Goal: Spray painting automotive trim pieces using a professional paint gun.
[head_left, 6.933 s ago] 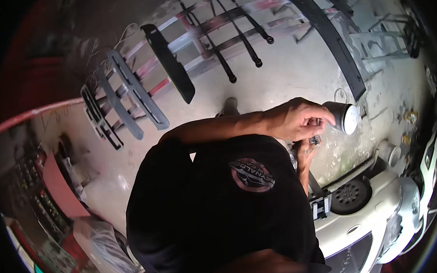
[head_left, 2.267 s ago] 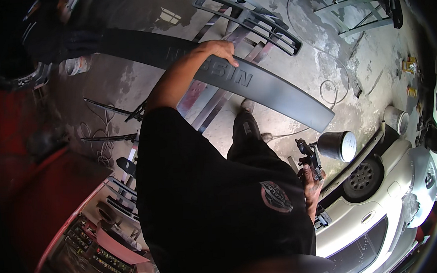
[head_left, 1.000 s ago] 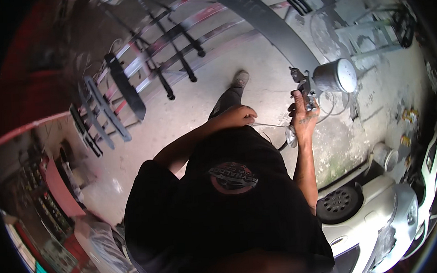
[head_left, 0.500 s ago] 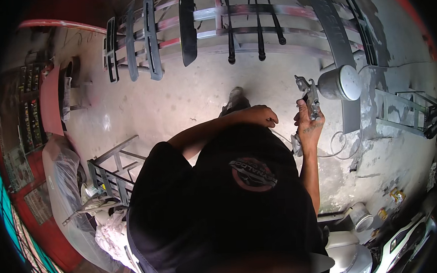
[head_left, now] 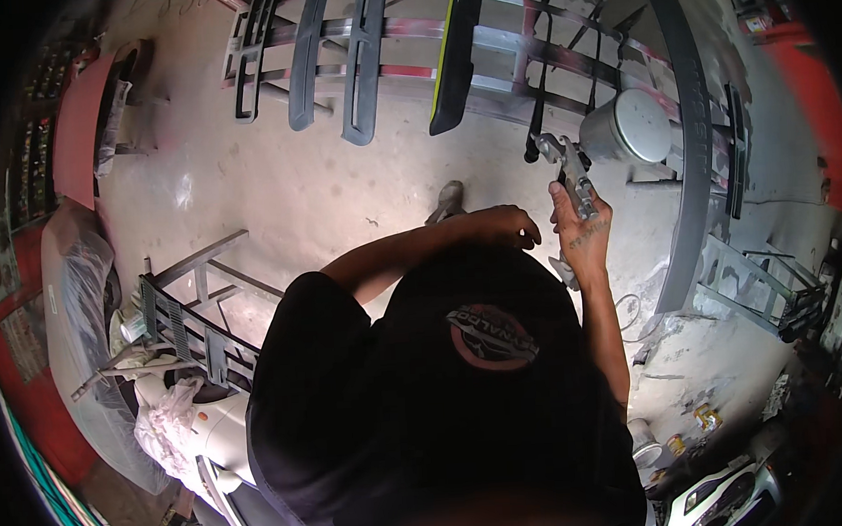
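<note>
In my right hand, a metal spray gun is held upright, with a silver cup at its top. Just left of it, my left hand hangs in front of my body, fingers loosely curved apart with nothing visible in them. Beyond the gun, black rod-like parts lie across a metal rack. A long grey panel with raised lettering stretches along the rack's right side. Grey slotted trim pieces and a black piece with a yellow edge rest farther left.
Pink panel and plastic-wrapped part at left. Metal stand and white vehicle body stand left of me. Another stand, hose loops and yellow cans lie right. White car at lower right.
My left hand, earlier gripping the lettered panel, is back before my body. My right hand has raised the spray gun. My view has swung round, bringing the left stand into sight.
</note>
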Tool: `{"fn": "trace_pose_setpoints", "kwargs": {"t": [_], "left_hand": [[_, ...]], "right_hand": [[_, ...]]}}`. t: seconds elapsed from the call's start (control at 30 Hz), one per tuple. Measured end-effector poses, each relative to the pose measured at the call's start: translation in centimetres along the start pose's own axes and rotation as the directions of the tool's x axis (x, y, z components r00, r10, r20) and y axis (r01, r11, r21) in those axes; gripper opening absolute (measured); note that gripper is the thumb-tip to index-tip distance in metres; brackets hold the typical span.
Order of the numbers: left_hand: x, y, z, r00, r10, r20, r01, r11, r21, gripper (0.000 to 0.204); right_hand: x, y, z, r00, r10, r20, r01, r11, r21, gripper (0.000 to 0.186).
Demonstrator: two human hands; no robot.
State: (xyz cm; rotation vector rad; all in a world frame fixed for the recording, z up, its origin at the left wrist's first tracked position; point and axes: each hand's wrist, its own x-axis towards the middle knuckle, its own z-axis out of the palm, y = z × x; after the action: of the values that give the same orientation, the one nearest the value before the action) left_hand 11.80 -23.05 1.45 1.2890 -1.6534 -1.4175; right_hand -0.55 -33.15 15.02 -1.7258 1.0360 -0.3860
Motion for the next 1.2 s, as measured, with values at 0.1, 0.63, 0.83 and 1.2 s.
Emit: {"fn": "trace_pose_setpoints", "kwargs": {"t": [0.1,0.63,0.83,1.2], "left_hand": [[-2.6,2.1,-2.5,0.998,-0.054,-0.025,0.05,0.993,-0.108,0.029],[-5.1,2.9,-2.3,0.857,-0.309,-0.413,-0.048,0.749,-0.661,0.037],[-5.4,3.5,0.0,0.731,-0.431,-0.53,0.011,0.783,-0.622,0.031],[-4.8,5.5,3.0,0.578,-0.647,-0.497,-0.089,0.556,-0.827,0.034]], "right_hand": [[1.5,-2.5,2.6,0.994,-0.088,0.065,0.089,0.996,-0.01,0.038],[10.9,-6.5,9.4,0.737,-0.256,0.625,0.401,0.911,-0.099,0.052],[13.2,-7.4,10.8,0.686,-0.212,0.696,0.304,0.952,-0.01,0.043],[19.4,-7.4,13.8,0.845,-0.411,0.343,0.419,0.907,0.055,0.037]]}}
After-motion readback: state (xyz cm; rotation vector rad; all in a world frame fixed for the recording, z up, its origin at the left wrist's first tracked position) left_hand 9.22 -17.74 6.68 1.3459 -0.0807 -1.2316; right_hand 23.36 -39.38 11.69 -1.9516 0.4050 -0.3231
